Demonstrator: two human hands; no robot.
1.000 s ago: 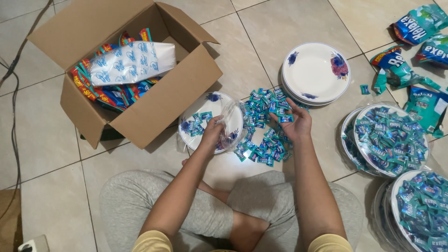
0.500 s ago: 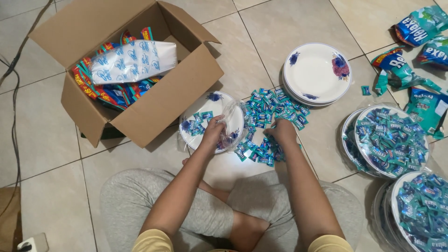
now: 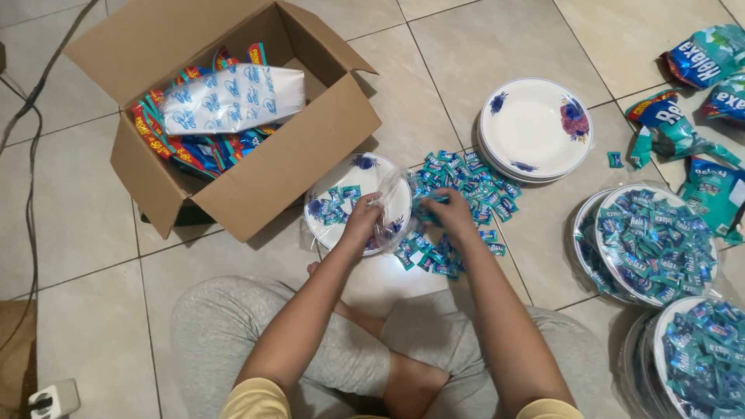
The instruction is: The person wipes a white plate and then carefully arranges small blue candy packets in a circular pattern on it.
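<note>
I sit cross-legged on a tiled floor. My left hand [image 3: 363,219] pinches the mouth of a clear plastic bag [image 3: 392,203] wrapped around a white flowered plate [image 3: 372,172] that holds a few blue-green wrapped candies. My right hand [image 3: 448,213] rests fingers-down on a loose pile of the same candies [image 3: 466,186] just right of the plate, closing on some of them.
An open cardboard box [image 3: 256,167] with snack packets stands at the left. A stack of bare flowered plates [image 3: 535,128] lies beyond the pile. Bagged plates full of candies [image 3: 656,244] sit at the right, torn candy bags [image 3: 702,58] behind them. A cable [image 3: 31,155] runs along the left.
My right hand has drawn back from the far side of the candy pile toward the plate. The left hand stays on the bag at the plate's edge.
</note>
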